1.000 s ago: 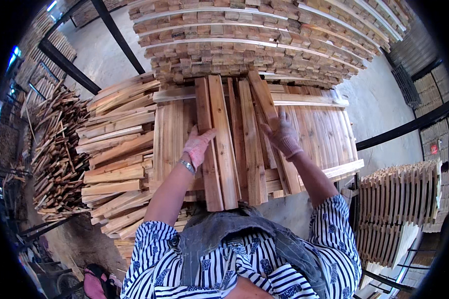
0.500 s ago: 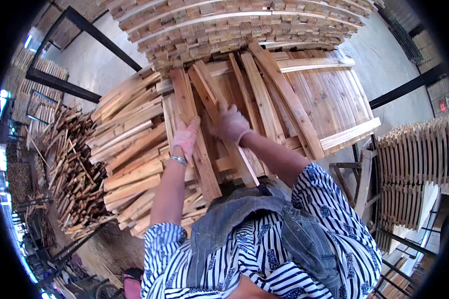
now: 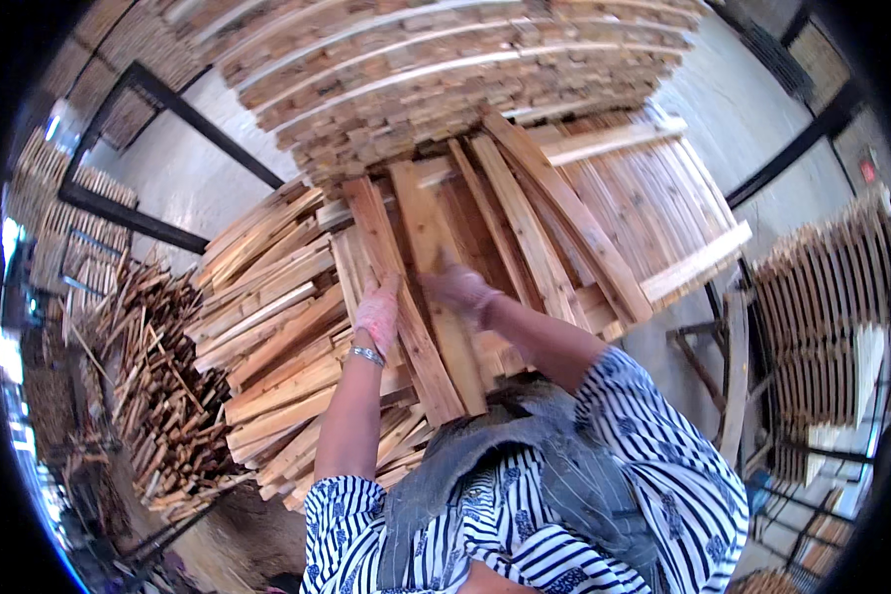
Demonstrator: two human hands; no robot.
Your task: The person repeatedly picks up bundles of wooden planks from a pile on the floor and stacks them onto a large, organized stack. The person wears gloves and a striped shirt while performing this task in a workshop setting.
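My left hand point(image 3: 377, 312), in a pale pink glove, is closed on the left edge of a knotty wooden plank point(image 3: 398, 289). Just to its right lies a second wooden plank point(image 3: 452, 344) with its broad face up. My right hand point(image 3: 461, 291), gloved too, is over this second plank; its fingers are smeared by motion, so their grip does not show. Further right, a narrow plank point(image 3: 495, 228), a wider plank point(image 3: 527, 226) and a slanting plank point(image 3: 574, 218) lie on top of a layer of boards.
Loose boards point(image 3: 267, 327) are heaped at the left, beside a pile of wood scraps point(image 3: 168, 396). A tall stack of boards point(image 3: 445, 69) stands behind the work. At right are a flat panel of boards point(image 3: 634, 203), a wooden trestle point(image 3: 735, 376) and stacked slats point(image 3: 822, 337). Black metal bars point(image 3: 193, 124) flank the far side.
The second plank has turned from a tilt to lying broad face up. My right hand has shifted down along it. The whole view has swung slightly; my left hand stays at its plank.
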